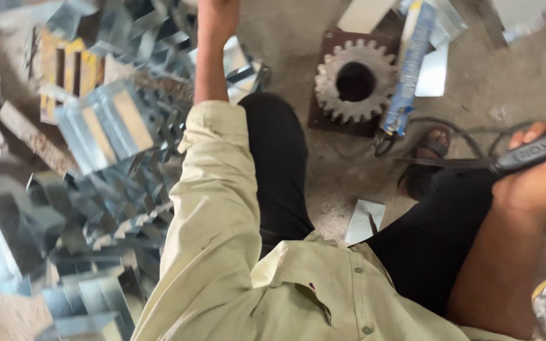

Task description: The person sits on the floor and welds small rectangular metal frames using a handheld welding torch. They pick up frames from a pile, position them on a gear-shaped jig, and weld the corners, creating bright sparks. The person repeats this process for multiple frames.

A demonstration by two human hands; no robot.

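Over the floor (475, 82), right hand (541, 173) clenched on a dark-handled tool (526, 153); left hand (217, 17) reaching into bent sheet-metal pieces (96, 120), fingers cut off—cannot tell. Many pieces piled, none held.

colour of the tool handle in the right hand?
Black handle, gripped in the right hand; clearest in the head view.

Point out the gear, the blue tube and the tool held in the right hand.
gear (339, 95): head view, toothed rim left of bore.
blue tube (410, 69): head view, mid-body.
tool (526, 153): head view, dark grip.
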